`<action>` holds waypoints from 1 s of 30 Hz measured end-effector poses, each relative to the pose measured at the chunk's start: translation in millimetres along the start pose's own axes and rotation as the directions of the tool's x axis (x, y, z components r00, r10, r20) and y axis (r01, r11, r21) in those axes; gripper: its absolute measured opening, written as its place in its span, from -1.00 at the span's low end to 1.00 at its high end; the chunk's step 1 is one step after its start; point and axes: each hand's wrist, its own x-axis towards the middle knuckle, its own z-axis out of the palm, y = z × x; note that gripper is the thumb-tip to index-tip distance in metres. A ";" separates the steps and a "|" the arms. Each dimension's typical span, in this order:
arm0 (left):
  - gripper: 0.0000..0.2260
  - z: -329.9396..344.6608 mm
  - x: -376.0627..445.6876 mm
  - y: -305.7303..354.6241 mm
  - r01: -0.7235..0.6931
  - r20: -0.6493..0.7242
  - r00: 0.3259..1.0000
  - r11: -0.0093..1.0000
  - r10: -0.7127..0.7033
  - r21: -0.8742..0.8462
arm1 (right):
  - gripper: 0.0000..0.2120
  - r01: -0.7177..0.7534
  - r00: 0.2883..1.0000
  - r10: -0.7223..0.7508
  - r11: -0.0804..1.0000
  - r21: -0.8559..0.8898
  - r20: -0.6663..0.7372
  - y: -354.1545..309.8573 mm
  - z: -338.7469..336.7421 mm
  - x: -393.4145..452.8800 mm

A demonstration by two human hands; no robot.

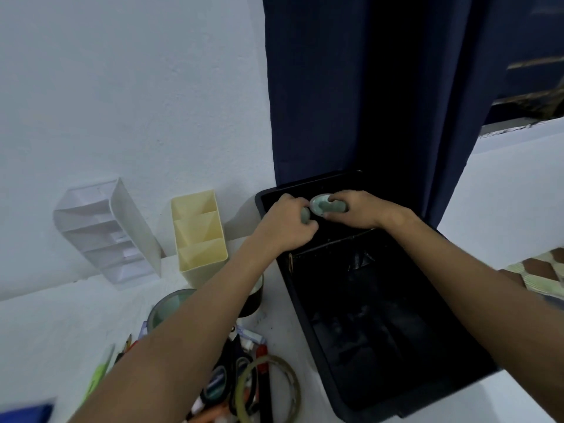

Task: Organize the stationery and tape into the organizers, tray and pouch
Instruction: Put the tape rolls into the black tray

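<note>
White wall and dark blue curtain back a white table. Rectangular black tray, right; ribbed white organizer and cream organizer, far left. Over the tray's far end, right hand grips a round tape roll; left hand pinches a smaller piece, indistinct.

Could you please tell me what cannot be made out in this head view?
- Tray contents: too dark to tell.
- Tape roll and dark roll on the table: partly hidden by the left forearm.
- Pen pile: blurred, cut off by the bottom edge.
- Item in left hand: covered by its fingers.
</note>
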 end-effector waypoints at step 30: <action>-0.76 33.2 -42.0 -5.8 -0.058 0.143 0.990 0.941 0.011 0.333 | -0.71 0.080 0.997 -0.068 0.914 -0.397 0.045 68.5 -13.3 -49.9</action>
